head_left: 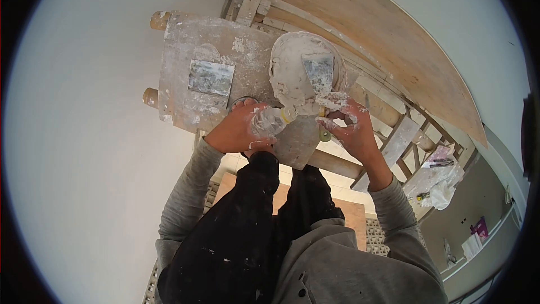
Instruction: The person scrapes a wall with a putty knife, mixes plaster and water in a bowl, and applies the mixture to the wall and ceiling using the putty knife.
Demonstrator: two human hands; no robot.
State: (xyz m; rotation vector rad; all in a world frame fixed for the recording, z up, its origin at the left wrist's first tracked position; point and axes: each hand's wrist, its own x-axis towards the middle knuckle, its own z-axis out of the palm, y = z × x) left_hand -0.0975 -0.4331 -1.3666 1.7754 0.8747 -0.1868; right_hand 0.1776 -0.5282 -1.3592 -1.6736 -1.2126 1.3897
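Note:
My left hand (239, 129) is closed around a clear plastic bottle (268, 123), which is tilted with its yellow neck end (288, 114) toward the plaster bucket. My right hand (350, 126), smeared with white plaster, has its fingers curled over the handle of a putty knife (318, 70). The knife's plaster-streaked blade lies over the bucket (279, 81) of pale, thick plaster. Below my fingers shows the green handle end (325, 134) with a hole in it. Left of the bucket, a flat rectangular metal blade (211, 77) rests on the spattered board (174, 50).
The board lies across wooden poles (151, 97) of a scaffold. A wooden plank (343, 0) runs behind it. At the right, a white plastic bag (441, 191) and some tools lie on another board. A white wall (84, 135) stands close at the left.

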